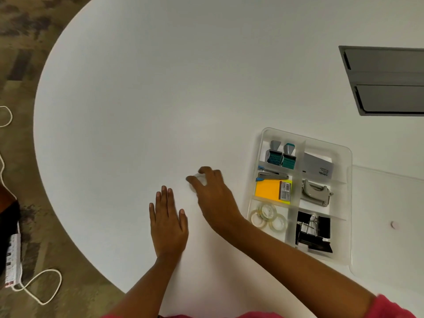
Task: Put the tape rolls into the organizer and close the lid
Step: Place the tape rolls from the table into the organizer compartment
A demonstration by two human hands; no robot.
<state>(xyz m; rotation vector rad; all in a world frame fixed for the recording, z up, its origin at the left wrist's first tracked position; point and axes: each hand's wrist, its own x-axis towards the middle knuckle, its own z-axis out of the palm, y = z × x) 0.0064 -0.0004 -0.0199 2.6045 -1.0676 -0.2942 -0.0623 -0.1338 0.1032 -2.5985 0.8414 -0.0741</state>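
A clear plastic organizer (348, 203) with several compartments lies on the white table at the right. Its front-left compartment holds three clear tape rolls (268, 218). Its clear lid (387, 226) lies flat on the table to the organizer's right, open. My right hand (213, 193) reaches left of the organizer, fingers curled over a pale tape roll (199, 180) on the table; most of that roll is hidden by the fingers. My left hand (167, 222) rests flat on the table, palm down, fingers apart, holding nothing.
Other compartments hold two stamps (281, 154), a stapler (271, 175), orange and yellow sticky notes (271, 191), a hole punch (315, 192), black binder clips (313, 232) and a card (317, 166). A dark panel (385, 81) is set into the table at far right. A power strip (12, 260) and cord lie on the floor, left.
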